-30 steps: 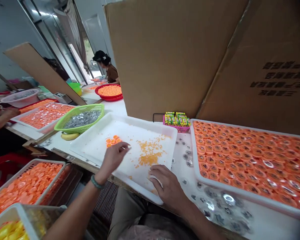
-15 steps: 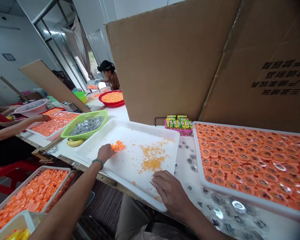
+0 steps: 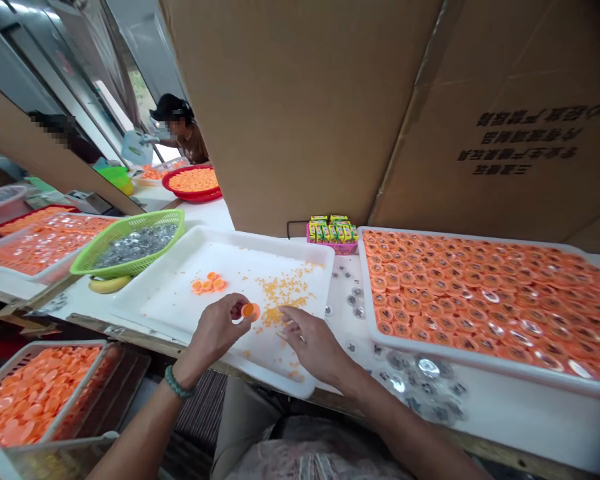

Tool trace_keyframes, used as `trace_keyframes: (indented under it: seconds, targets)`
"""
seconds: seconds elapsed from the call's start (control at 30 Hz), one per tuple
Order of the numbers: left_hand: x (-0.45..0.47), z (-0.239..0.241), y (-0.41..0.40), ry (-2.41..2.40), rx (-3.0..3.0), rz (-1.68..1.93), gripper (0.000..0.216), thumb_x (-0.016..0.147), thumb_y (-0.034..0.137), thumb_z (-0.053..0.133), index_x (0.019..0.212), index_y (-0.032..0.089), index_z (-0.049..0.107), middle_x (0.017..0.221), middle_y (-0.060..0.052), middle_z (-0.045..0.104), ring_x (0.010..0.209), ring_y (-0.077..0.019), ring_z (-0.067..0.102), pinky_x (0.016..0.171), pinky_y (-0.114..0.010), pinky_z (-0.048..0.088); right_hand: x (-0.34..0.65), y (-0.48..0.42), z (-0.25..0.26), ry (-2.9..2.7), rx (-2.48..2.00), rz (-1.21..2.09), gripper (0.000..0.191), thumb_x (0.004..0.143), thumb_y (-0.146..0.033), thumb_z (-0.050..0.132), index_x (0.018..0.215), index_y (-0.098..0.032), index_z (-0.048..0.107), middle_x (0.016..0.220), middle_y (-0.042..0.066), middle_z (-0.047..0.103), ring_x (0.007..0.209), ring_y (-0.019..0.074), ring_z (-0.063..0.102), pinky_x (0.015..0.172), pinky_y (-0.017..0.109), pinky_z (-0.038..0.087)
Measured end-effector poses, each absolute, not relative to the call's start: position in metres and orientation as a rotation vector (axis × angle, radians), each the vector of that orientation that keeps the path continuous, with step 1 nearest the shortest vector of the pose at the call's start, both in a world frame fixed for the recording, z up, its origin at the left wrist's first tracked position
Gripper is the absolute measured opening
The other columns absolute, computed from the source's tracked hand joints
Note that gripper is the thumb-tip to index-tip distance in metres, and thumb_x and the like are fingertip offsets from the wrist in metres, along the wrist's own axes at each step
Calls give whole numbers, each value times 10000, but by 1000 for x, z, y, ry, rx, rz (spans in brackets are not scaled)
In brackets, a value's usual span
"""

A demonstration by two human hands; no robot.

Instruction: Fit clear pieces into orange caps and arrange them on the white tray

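Above the white tray (image 3: 170,300), my left hand (image 3: 215,333) pinches a small round orange plastic cap (image 3: 250,311) between thumb and fingertips, its round face turned toward my right hand. My right hand (image 3: 315,343) hovers close by on the right, its fingers curled and drawn together at the near edge of the scattered small yellow pieces (image 3: 285,290). Whatever its fingertips hold is too small to make out. Farther left in the tray lies a little cluster of similar orange caps (image 3: 209,283).
To the right stands a large tray of orange discs (image 3: 445,307), with clear round discs (image 3: 420,387) before it. A pink basket of small packets (image 3: 333,233) sits by the cardboard wall (image 3: 290,120). Left are a green basket (image 3: 130,267), bananas (image 3: 109,285) and a crate (image 3: 35,393). A co-worker (image 3: 185,133) is behind.
My left hand has moved right from the orange cluster, carrying one orange cap. My right hand has lifted toward the yellow pieces and curled its fingers. The view has turned right.
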State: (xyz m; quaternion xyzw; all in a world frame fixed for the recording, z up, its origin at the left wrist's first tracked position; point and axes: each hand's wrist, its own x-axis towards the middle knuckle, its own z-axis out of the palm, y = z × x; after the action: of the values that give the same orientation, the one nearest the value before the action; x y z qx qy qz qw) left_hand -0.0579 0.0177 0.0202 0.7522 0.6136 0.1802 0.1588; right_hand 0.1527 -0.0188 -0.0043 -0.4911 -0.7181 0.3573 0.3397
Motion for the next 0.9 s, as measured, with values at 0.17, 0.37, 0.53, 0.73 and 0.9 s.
trace_keyframes:
  seconds: [0.17, 0.37, 0.53, 0.73, 0.9]
  targets:
    - [-16, 16, -2, 1476, 2087, 891, 162, 766, 274, 540, 908, 207, 579, 866, -35, 615, 745, -167, 602, 714, -297, 497, 147, -11, 0, -1602, -1099, 1290, 335, 864, -174, 423, 1149, -237, 589, 1061, 27, 658, 907, 153, 642, 834, 314, 515]
    - [-9, -1, -4, 1383, 1732, 1127, 298, 734, 309, 619, 1010, 205, 571, 909, -38, 622, 776, -170, 591, 729, -309, 498, 154, -16, 2, -1497, -1005, 1385, 323, 871, -212, 430, 1144, -246, 600, 1022, 15, 665, 878, 148, 647, 826, 333, 531]
    - [-10, -4, -6, 1254, 1370, 1141, 346, 665, 342, 708, 946, 175, 597, 899, -39, 653, 819, -175, 602, 756, -299, 495, 149, -21, 4, -1617, -1063, 1203, 299, 871, -208, 451, 1114, -265, 616, 1059, 16, 644, 935, 147, 616, 851, 316, 508]
    - [-9, 3, -5, 1183, 1067, 1093, 434, 581, 326, 768, 945, 156, 602, 818, -24, 680, 758, -174, 645, 758, -304, 521, 182, -32, -5, -1638, -1301, 680, 287, 897, -235, 417, 1124, -226, 592, 1054, 51, 650, 938, 160, 620, 842, 299, 495]
    - [-8, 4, -2, 1161, 987, 999, 473, 573, 359, 750, 958, 133, 596, 716, -47, 695, 676, -206, 670, 717, -352, 546, 242, -55, -25, -1747, -1707, 324, 260, 887, -216, 418, 1046, -178, 620, 990, 84, 671, 914, 201, 627, 840, 341, 489]
